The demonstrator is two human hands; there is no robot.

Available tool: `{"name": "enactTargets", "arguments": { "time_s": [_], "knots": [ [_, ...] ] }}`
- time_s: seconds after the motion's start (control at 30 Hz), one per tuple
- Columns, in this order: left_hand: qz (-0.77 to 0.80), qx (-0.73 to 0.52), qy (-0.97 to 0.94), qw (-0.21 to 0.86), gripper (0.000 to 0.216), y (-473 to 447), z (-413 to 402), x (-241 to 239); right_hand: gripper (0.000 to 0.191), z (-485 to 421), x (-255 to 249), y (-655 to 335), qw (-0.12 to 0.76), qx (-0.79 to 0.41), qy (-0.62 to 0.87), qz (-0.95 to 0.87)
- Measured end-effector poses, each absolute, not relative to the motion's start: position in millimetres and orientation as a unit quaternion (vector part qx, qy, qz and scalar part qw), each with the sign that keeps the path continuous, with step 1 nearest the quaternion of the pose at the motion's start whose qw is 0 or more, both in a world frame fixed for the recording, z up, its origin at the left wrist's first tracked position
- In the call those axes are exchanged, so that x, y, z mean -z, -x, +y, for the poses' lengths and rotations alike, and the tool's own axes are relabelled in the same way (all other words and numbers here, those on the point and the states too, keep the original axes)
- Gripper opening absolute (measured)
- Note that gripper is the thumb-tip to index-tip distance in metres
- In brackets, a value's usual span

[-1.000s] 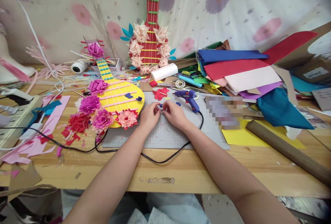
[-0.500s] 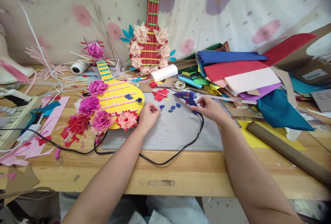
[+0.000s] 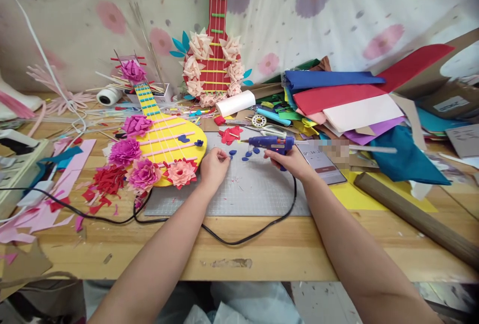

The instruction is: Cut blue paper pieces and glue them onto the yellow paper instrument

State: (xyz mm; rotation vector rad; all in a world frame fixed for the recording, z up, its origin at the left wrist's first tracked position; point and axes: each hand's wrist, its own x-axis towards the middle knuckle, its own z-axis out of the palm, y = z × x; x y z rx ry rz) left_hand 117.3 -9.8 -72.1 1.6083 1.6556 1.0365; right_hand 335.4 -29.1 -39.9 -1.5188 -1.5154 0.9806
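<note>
Two risks: right hand (image 3: 294, 160) grip wraps the glue gun (image 3: 270, 142) over the mat (image 3: 254, 189), left hand (image 3: 214, 167) grip pinches a scrap (image 3: 226, 156) nearby, so hot glue may burn fingertips or the cord (image 3: 239, 237) may snag.

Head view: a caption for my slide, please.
Right hand grips a blue glue gun over the cutting mat; left hand pinches a small piece beside the yellow guitar.

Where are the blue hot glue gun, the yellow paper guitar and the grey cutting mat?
Blue hot glue gun (image 3: 266, 141): head view, on its barrel.
Yellow paper guitar (image 3: 170, 150): head view, on its body.
Grey cutting mat (image 3: 247, 192): head view, on a bare part.
</note>
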Motion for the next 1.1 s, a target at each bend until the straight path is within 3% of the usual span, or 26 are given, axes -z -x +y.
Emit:
{"name": "enactTargets", "arguments": {
  "time_s": [0.1,0.37,1.1],
  "knots": [
    [0.621,-0.396,-0.605,0.303,0.011,-117,-9,72,0.037,-35,40,-332,0.324,-0.366,0.586,-0.647],
    [0.614,-0.414,-0.590,0.322,0.011,-116,-6,76,0.038,-30,52,-325,0.287,-0.306,0.554,-0.719],
    [0.612,-0.421,-0.579,0.336,0.011,-116,-8,72,0.038,-32,50,-325,0.285,-0.318,0.553,-0.715]
  ]
}}
